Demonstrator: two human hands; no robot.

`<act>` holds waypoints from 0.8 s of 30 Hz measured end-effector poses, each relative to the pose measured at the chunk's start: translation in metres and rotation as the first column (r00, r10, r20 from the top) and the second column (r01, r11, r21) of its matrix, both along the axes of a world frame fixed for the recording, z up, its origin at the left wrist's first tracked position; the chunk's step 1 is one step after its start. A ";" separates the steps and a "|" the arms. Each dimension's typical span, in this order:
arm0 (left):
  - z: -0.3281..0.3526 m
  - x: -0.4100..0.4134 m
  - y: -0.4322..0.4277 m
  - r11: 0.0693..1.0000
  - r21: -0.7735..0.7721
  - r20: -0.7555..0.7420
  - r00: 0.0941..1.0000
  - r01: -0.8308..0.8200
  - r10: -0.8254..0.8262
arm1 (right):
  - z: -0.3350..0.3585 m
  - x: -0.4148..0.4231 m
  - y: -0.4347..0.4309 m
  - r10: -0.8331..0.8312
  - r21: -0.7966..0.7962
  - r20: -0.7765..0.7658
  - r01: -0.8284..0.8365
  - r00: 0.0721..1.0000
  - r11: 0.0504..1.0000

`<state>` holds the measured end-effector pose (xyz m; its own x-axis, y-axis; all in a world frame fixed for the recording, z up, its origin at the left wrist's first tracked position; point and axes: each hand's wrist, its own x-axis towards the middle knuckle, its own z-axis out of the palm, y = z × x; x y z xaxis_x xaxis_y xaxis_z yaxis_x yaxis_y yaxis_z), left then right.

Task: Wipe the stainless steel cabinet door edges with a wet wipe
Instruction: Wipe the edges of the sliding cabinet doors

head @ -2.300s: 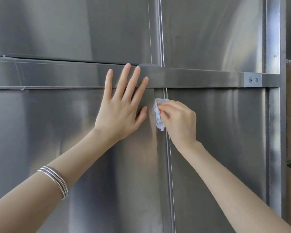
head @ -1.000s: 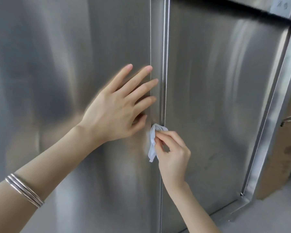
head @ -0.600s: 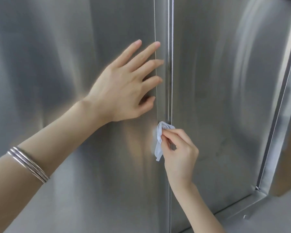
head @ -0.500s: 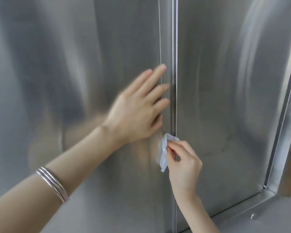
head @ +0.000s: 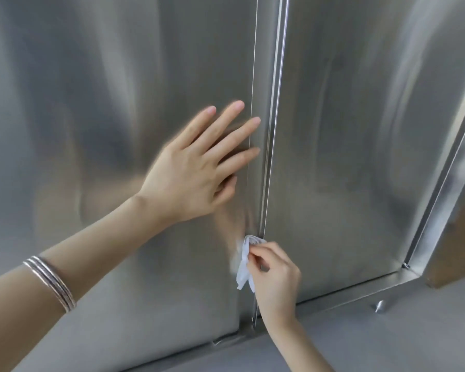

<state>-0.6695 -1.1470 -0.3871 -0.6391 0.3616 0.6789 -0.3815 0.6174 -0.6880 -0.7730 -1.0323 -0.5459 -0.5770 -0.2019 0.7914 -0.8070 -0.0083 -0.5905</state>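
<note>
Steel filled the view: the left cabinet door (head: pixel 91 130), the vertical seam (head: pixel 269 157), the right door (head: pixel 360 130), grey floor (head: pixel 387 339) below. The left hand (head: pixel 191 178) lay spread flat on the left door, while the right hand (head: pixel 274 277) pinched a white wet wipe (head: pixel 243 267) against the seam's lower part

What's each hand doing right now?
Left hand: open, fingers spread, nothing held.
Right hand: closed on the wet wipe, at the door edge.
</note>
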 end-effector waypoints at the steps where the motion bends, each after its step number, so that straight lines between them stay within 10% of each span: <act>1: 0.000 0.000 0.000 1.000 -0.003 0.000 1.000 -0.001 0.001 | -0.011 -0.001 0.003 0.015 0.052 0.017 -0.015 1.000 0.999; 10: 0.001 -0.001 -0.002 0.999 -0.036 -0.007 1.000 0.008 -0.008 | -0.009 0.002 -0.010 -0.004 -0.115 0.033 0.007 0.999 0.993; 17: 0.001 -0.001 0.001 0.999 -0.034 0.012 1.000 0.003 -0.003 | -0.096 0.009 0.005 -0.076 0.167 0.145 0.052 0.987 0.985; 24: 0.000 -0.001 0.000 0.999 -0.037 0.016 1.000 0.008 -0.007 | -0.076 0.007 -0.010 -0.105 -0.022 0.064 0.106 0.992 0.994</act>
<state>-0.6707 -1.1467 -0.3872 -0.6468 0.3912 0.6547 -0.3656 0.5943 -0.7163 -0.7662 -1.0423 -0.6216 -0.6425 -0.1178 0.7572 -0.7657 0.0593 -0.6404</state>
